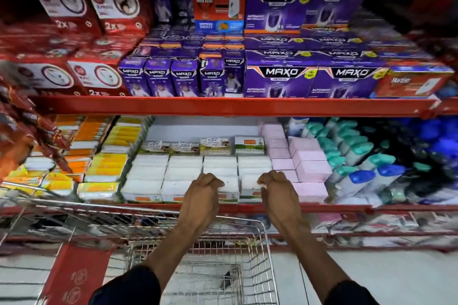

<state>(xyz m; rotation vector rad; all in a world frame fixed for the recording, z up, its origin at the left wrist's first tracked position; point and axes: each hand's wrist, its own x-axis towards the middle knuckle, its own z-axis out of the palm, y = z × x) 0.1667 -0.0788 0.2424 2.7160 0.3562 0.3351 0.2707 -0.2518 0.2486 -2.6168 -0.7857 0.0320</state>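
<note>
Rows of white cotton-bud packs fill the middle of the lower shelf. My left hand grips a front white pack with curled fingers. My right hand grips the neighbouring front white pack the same way. Both forearms reach over a wire shopping cart that stands between me and the shelf.
Pink boxes sit right of the white packs, then bottles with teal and blue caps. Yellow and orange packs lie to the left. Purple Maxo boxes and red boxes fill the upper red shelf. Red sachet strips hang at the left.
</note>
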